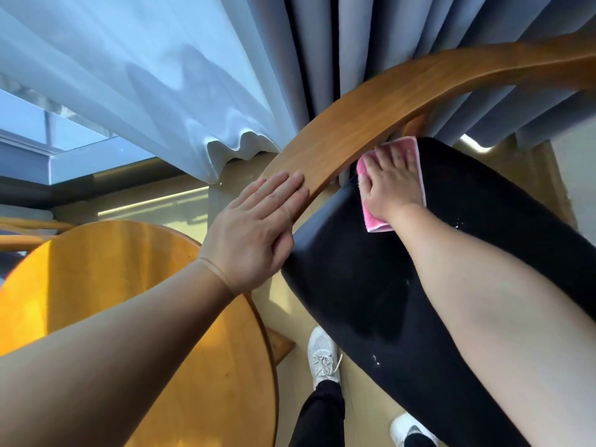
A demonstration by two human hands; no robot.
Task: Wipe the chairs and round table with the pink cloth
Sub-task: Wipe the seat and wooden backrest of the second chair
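A chair with a black seat [371, 285] and a curved wooden back rail [371, 101] fills the right half. The pink cloth [419, 156] lies flat at the seat's far corner, just under the rail. My right hand [390, 182] presses on the cloth with straight fingers and covers most of it. My left hand [258, 227] rests flat on the near end of the wooden rail, fingers straight. The round wooden table [113, 279] stands at the lower left, beside the chair. Wet streaks and drops shine on the seat.
A white sheer curtain [145, 75] and grey drapes [371, 33] hang right behind the chair. A window sill [80, 162] runs at the left. Another chair's wooden rail [29, 225] shows behind the table. My feet in white shoes [322, 353] stand between table and chair.
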